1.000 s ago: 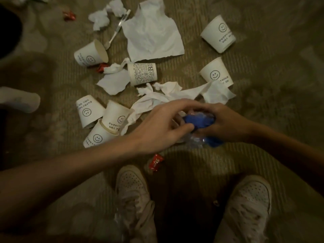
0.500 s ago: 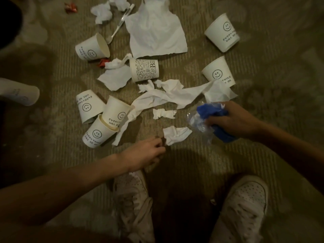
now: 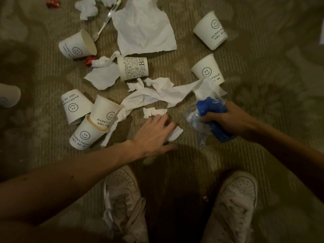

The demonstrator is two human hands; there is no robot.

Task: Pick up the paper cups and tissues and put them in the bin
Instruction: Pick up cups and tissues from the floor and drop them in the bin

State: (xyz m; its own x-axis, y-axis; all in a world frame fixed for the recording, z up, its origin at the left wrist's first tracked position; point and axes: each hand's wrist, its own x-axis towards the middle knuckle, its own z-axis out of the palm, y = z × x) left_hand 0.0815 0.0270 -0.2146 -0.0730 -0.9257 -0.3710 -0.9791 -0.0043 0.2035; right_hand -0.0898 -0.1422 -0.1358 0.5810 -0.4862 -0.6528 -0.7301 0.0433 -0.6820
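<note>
Several white smiley paper cups lie on the carpet: three clustered at the left (image 3: 105, 111), one tipped at the upper left (image 3: 77, 48), two on the right (image 3: 208, 71). A patterned cup (image 3: 133, 68) lies in the middle. Tissues are scattered among them: a large flat sheet (image 3: 143, 30), a long twisted strip (image 3: 157, 95) and a small crumpled wad (image 3: 154, 112). My left hand (image 3: 156, 134) lies with fingers extended over a small tissue piece (image 3: 177, 133). My right hand (image 3: 228, 118) grips a crumpled blue and clear plastic bundle (image 3: 208, 107). No bin is in view.
My two white shoes (image 3: 122, 199) (image 3: 235, 204) stand at the near edge. A plastic spoon (image 3: 107, 21) and red wrappers (image 3: 89, 60) (image 3: 52, 1) lie among the litter. Another cup (image 3: 8, 95) sits at the far left edge.
My left hand left the blue bundle, dropped back toward my shoe, then reached forward onto the small tissue piece. My right hand carried the bundle rightward. The red wrapper near my shoe is out of sight.
</note>
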